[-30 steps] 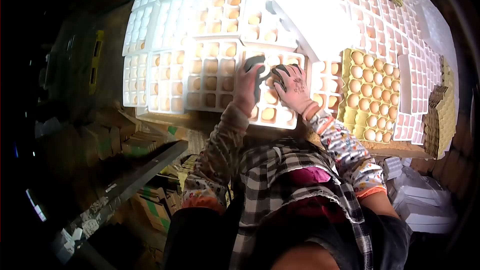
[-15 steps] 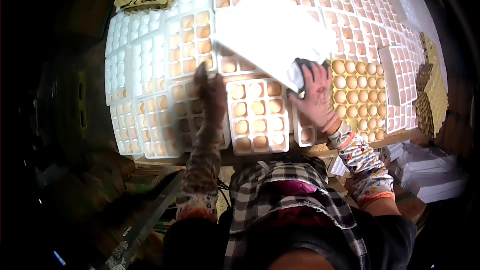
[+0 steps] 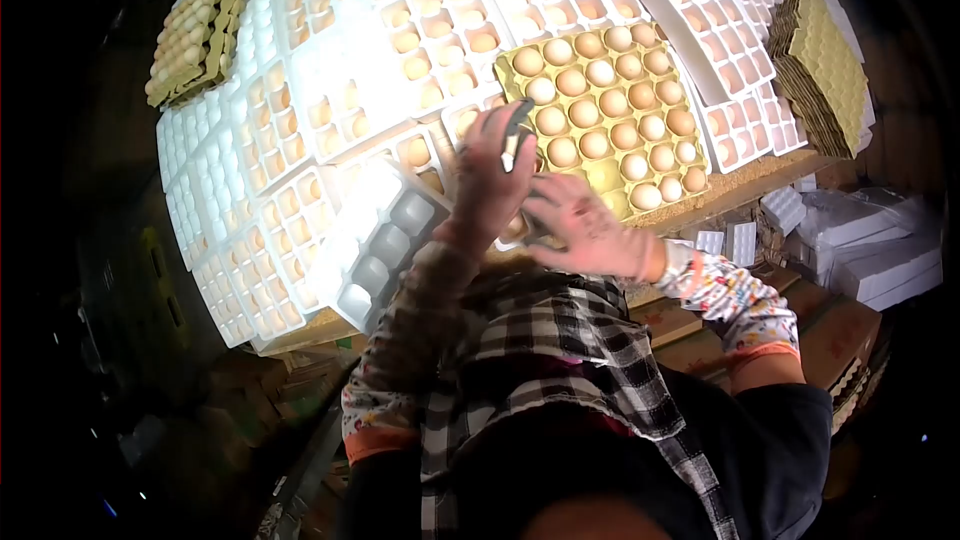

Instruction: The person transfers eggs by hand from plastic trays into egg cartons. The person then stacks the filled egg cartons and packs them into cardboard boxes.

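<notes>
My left hand (image 3: 488, 175), gloved in pink and dark grey, has its fingers curled at the left edge of a yellow egg tray (image 3: 610, 175); a pale patch shows between them, too small to name. Close by on the right, my right hand (image 3: 585, 235) bends its fingers above a white foam tray that is mostly covered by both hands. What it grips, if anything, is hidden. Brown eggs (image 3: 593, 144) fill most of the yellow tray. Left of my left forearm, a white foam tray with bare cups (image 3: 385, 240) lies at a slant.
White foam trays with eggs (image 3: 430, 35) cover the table. Stacked yellow trays with eggs (image 3: 190, 35) stand at the far left. A stack of yellow trays (image 3: 825, 80) is at the right. White foam packs (image 3: 880, 260) lie below the table's right side.
The view has shifted to the right. My left hand has come over beside my right, which has left the white foam piece. A foam tray with bare cups now lies slanted by my left forearm.
</notes>
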